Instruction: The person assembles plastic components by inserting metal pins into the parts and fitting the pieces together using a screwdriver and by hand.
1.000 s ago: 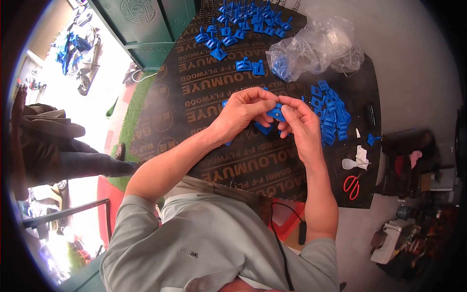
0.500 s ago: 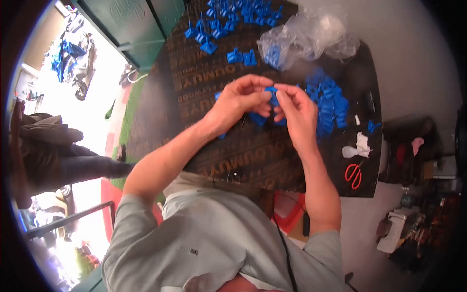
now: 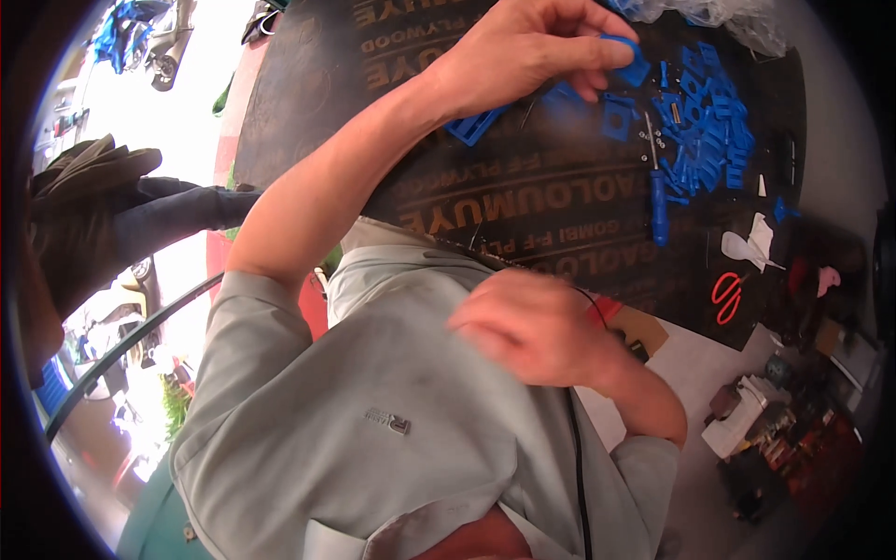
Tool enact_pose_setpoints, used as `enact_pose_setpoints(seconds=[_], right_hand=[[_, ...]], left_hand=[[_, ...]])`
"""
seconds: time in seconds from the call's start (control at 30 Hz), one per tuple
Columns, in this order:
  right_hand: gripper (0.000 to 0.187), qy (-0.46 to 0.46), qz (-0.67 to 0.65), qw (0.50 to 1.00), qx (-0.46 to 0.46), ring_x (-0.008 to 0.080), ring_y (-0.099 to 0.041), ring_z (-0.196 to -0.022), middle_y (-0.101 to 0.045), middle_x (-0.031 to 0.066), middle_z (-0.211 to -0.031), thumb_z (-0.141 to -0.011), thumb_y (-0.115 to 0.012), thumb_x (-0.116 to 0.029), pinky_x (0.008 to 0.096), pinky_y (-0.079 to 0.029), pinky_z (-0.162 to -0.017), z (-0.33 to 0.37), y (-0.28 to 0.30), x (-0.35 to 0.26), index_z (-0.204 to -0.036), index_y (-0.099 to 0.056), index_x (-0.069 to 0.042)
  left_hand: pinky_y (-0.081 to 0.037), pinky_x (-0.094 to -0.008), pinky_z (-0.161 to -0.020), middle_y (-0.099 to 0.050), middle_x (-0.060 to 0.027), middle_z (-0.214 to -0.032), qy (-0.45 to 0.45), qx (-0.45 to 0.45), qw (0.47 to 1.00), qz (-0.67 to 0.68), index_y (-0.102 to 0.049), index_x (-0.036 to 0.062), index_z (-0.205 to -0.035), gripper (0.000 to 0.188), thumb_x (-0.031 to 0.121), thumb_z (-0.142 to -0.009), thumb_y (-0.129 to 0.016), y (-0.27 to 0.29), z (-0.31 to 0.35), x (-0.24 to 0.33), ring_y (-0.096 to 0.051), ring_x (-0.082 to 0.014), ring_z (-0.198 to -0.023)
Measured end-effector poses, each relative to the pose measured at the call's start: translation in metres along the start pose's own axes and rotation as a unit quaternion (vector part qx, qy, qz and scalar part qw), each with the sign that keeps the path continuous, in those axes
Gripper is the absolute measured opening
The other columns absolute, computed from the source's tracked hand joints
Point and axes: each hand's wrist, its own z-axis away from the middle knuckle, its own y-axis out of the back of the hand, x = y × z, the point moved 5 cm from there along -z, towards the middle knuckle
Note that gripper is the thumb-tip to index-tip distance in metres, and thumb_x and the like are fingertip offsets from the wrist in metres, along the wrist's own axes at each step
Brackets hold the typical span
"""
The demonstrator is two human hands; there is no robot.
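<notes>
My left hand (image 3: 551, 51) pinches a small blue plastic part (image 3: 633, 63) between thumb and fingers, above the far part of the dark table. Close to my shirt front, past the table's near edge, is my right hand (image 3: 532, 327). Its fingers look curled but are smeared by motion, so whether they hold anything is unclear. Under and beside the left hand lie a blue frame-like piece (image 3: 476, 126) and a square blue piece with a hole (image 3: 616, 119). A screwdriver (image 3: 659, 205) with a blue handle lies right of these, with a few tiny metal nuts (image 3: 658, 140) by its shaft.
A heap of blue plastic parts (image 3: 714, 121) covers the table's right side. Nearer the right edge are red-handled scissors (image 3: 726, 297) and a white crumpled scrap (image 3: 751, 243). Clear plastic bags (image 3: 737, 19) lie at the far edge. Another person's leg (image 3: 187, 205) shows at left.
My right hand has left the blue part and come back toward my chest. The left hand keeps hold of the part. The view has shifted, bringing the screwdriver into sight.
</notes>
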Motion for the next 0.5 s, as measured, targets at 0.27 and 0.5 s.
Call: enact_pose_setpoints(seconds=[0.27, 0.5], right_hand=[[0.037, -0.337, 0.101, 0.927, -0.129, 0.0401, -0.057, -0.138, -0.056, 0.0102, -0.155, -0.109, -0.053, -0.020, 0.0500, -0.052, -0.111, 0.053, -0.135, 0.213, -0.143, -0.063, -0.010], [0.024, -0.017, 0.381, 0.923, 0.043, 0.0278, -0.062, -0.123, -0.063, 0.0055, -0.125, -0.094, -0.061, -0.018, 0.0449, -0.054, -0.101, 0.053, -0.136, 0.190, -0.116, -0.070, -0.014]], left_hand=[[-0.059, -0.0239, -0.075, -0.073, 0.0016, -0.098, -0.020, -0.002, 0.999, -0.041, -0.070, 0.0046, -0.129, 0.029, 0.020, -0.106, -0.076, -0.005, -0.004, 0.004, -0.069, -0.0064, -0.082], [-0.062, -0.0298, -0.087, -0.074, -0.0014, -0.104, -0.086, 0.062, 0.965, -0.240, -0.072, 0.0041, -0.134, 0.034, 0.025, -0.107, -0.073, -0.020, 0.026, 0.032, -0.072, -0.0097, -0.090]])
